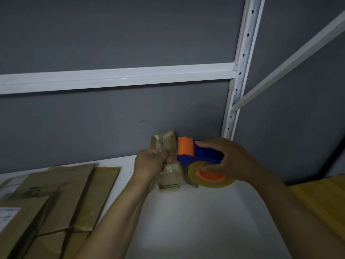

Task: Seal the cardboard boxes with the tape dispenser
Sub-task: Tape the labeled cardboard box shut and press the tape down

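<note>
- Box (170,173) mid-frame, gripped by left hand (151,161), already shiny with tape.
- Right hand (229,161) wraps dispenser (197,156) at box edge.
- Flat cartons (56,193) lower left look unsealed, so plenty left.

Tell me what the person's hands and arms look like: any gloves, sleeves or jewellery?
The left hand and right hand are bare: no gloves or rings show. The left forearm and right forearm are uncovered too, with no sleeve, watch or bracelet in view.
</note>
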`<state>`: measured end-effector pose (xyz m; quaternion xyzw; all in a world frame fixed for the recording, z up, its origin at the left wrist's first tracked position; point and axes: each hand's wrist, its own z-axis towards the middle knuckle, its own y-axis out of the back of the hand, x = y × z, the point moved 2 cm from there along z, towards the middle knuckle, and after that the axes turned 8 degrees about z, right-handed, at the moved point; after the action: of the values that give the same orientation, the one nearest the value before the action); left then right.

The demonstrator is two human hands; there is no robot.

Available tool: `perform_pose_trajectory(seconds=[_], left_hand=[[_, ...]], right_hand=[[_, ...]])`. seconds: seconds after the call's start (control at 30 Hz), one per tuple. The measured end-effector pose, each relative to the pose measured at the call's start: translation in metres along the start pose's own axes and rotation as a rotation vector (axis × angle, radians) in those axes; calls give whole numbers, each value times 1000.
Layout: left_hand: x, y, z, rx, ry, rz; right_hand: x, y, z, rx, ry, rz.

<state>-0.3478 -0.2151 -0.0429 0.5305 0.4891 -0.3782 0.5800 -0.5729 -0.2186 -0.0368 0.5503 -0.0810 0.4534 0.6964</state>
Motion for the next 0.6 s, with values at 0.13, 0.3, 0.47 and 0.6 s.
perform_pose_trajectory(seconds=[0.13,0.3,0.47,0.6], left_hand=[[12,29,9,-127,1,-51],[46,48,16,-42,150,-97],[70,40,27,-82,189,-73],[81,38,40,-145,207,-145]], right_hand=[[-15,9,-1,43,-37,-98],[-31,19,-6,99,-53,-239],[-23,14,8,188,-60,-377],[-19,8,18,172,-44,-421]])
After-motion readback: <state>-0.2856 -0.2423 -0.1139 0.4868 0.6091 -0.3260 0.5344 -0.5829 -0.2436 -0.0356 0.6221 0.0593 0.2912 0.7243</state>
